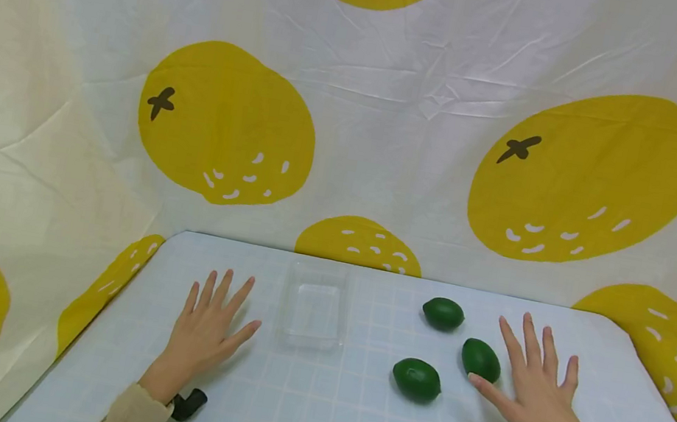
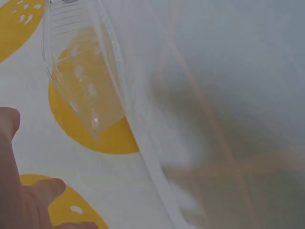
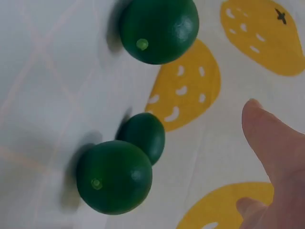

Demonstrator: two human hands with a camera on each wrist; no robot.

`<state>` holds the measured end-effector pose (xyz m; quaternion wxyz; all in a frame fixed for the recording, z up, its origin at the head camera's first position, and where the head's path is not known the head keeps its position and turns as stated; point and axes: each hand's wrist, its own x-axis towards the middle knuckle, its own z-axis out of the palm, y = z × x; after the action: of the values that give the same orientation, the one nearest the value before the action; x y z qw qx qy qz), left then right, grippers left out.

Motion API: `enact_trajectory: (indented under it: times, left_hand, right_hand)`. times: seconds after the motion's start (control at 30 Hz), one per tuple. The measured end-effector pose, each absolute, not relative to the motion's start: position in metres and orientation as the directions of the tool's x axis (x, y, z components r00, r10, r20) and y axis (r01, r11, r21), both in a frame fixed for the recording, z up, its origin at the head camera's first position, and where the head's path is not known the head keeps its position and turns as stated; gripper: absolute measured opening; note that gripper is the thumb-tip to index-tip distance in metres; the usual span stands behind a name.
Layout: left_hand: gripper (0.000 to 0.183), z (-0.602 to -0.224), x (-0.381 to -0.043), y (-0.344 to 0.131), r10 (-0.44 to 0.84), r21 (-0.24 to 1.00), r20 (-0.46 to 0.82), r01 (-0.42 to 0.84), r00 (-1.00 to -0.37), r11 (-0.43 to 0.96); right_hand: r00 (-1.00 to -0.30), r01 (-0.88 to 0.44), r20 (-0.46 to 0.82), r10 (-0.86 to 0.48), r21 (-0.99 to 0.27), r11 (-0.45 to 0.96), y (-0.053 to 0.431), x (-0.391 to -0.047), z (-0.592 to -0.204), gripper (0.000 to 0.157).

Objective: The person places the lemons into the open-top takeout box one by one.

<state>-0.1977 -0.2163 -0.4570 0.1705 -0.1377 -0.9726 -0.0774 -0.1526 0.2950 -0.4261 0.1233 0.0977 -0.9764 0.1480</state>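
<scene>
My left hand (image 1: 202, 334) is spread flat with straight fingers, left of a clear plastic container (image 1: 308, 340), and holds nothing. On the right, my right hand (image 1: 539, 398) also has its fingers spread; its thumb tip overlaps the nearest green lime (image 1: 480, 359) in the head view. A second lime (image 1: 416, 380) lies to the left of that one, and a third lime (image 1: 443, 314) sits farther back. The right wrist view shows the three limes, one lime (image 3: 114, 177) partly covering another lime (image 3: 144, 137). In the left wrist view the container's clear wall (image 2: 81, 71) stands beyond the fingers.
The table (image 1: 343, 421) has a pale, checked cloth. Behind it and at the sides hangs a white curtain (image 1: 390, 145) printed with large yellow fruit. Black wrist mounts (image 1: 189, 405) show at both sleeves.
</scene>
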Motion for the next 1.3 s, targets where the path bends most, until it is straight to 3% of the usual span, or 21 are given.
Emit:
enact_trajectory:
  times: [0.6, 1.1, 1.3]
  left_hand:
    - [0.072, -0.457, -0.204, -0.208, 0.250, 0.141, 0.414, 0.333, -0.875, 0.932]
    - [0.076, -0.458, -0.212, -0.193, 0.250, 0.196, 0.364, 0.336, -0.897, 0.921]
    - [0.078, -0.461, -0.218, -0.186, 0.252, 0.225, 0.347, 0.341, -0.903, 0.913]
  right_hand:
    - [-0.935, -0.332, 0.259, -0.241, -0.405, 0.852, 0.229, -0.166, -0.404, 0.087]
    - [-0.917, -0.397, 0.251, -0.310, -0.504, 0.767, 0.152, -0.180, -0.400, 0.089]
    - [-0.920, -0.387, 0.190, -0.343, -0.579, 0.718, 0.123, -0.183, -0.403, 0.093]
